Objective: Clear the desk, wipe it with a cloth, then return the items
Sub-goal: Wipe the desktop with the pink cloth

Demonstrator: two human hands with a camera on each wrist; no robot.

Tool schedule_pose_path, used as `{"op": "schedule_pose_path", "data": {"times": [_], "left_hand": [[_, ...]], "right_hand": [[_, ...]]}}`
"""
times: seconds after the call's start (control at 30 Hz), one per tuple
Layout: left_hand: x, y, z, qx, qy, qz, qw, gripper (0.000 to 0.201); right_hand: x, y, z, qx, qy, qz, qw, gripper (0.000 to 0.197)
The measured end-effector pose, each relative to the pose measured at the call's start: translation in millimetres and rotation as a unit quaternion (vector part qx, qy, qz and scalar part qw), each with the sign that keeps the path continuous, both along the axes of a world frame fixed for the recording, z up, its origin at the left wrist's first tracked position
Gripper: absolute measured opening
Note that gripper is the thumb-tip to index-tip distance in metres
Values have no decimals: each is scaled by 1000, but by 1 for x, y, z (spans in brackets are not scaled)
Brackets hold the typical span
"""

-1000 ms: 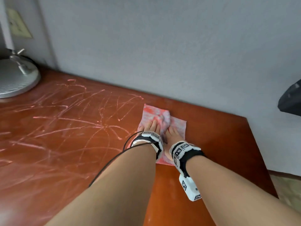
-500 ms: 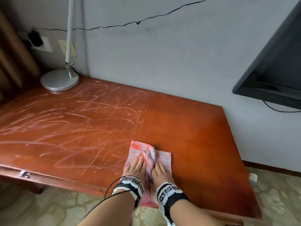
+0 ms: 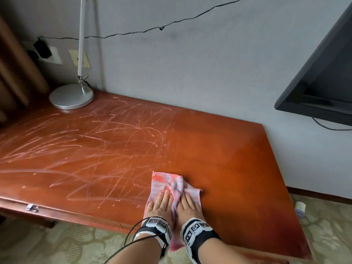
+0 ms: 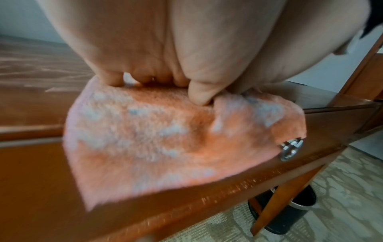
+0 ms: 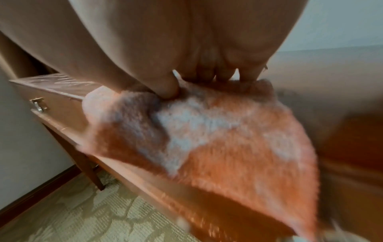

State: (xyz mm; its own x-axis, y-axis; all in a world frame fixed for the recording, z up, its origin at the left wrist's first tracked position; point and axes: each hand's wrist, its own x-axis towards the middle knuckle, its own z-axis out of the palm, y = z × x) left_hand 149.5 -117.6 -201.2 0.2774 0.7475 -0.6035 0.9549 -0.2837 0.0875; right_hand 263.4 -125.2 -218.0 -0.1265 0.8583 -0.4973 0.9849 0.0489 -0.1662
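A pink and white cloth (image 3: 167, 182) lies on the reddish wooden desk (image 3: 228, 149) near its front edge, its near end draped over that edge (image 4: 165, 139) (image 5: 228, 139). My left hand (image 3: 162, 203) and right hand (image 3: 188, 205) lie side by side on it, fingers straight, pressing it flat. In the left wrist view my thumb (image 4: 201, 91) digs into a fold of the cloth. The desk's left half is covered in pale scribbled streaks (image 3: 95, 141); its right half looks plain.
A silver lamp base (image 3: 71, 96) stands at the desk's back left corner by the wall. A dark flat screen (image 3: 323, 79) hangs on the wall at the right. A black bin (image 4: 290, 211) stands under the desk, and a small white roll (image 3: 301, 208) lies on the carpet.
Both hands have drawn the cloth from the back of the desk toward the front edge, so its near end now hangs over. The view has pulled back.
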Motion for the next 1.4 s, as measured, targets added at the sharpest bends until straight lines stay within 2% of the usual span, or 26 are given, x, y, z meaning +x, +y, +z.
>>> {"op": "schedule_pose_path", "data": {"times": [0.07,0.17,0.47,0.57,0.7,0.9,1.03,1.13,1.23,1.4], "left_hand": [[3,21,-3,1,2,-12,1000,66],[8,62,-6,5,-3,-18,1000,64],[40,226,-6,23,-27,-51,998,71],[51,289,-6,35,-41,-58,997,70],[61,371,-11,61,-41,-50,996,73],[76,461,-36,97,-43,-53,993,73],[84,480,-46,119,-46,-53,990,72],[80,468,-43,140,-40,-62,987,71],[71,439,-42,155,-68,-60,984,70],[59,356,-27,125,-66,-40,989,73]], "right_hand": [[0,22,3,-4,-18,3,1000,77],[2,55,7,-15,-36,-7,999,82],[30,215,9,-26,-78,-33,996,78],[49,280,8,-3,-62,-53,997,75],[86,354,5,10,-66,-105,992,96],[115,414,13,14,-61,-139,988,84],[121,432,8,20,-76,-140,987,85],[122,425,5,34,-78,-129,988,85],[121,404,6,16,-77,-119,990,85],[111,325,9,-13,-84,-101,991,88]]}}
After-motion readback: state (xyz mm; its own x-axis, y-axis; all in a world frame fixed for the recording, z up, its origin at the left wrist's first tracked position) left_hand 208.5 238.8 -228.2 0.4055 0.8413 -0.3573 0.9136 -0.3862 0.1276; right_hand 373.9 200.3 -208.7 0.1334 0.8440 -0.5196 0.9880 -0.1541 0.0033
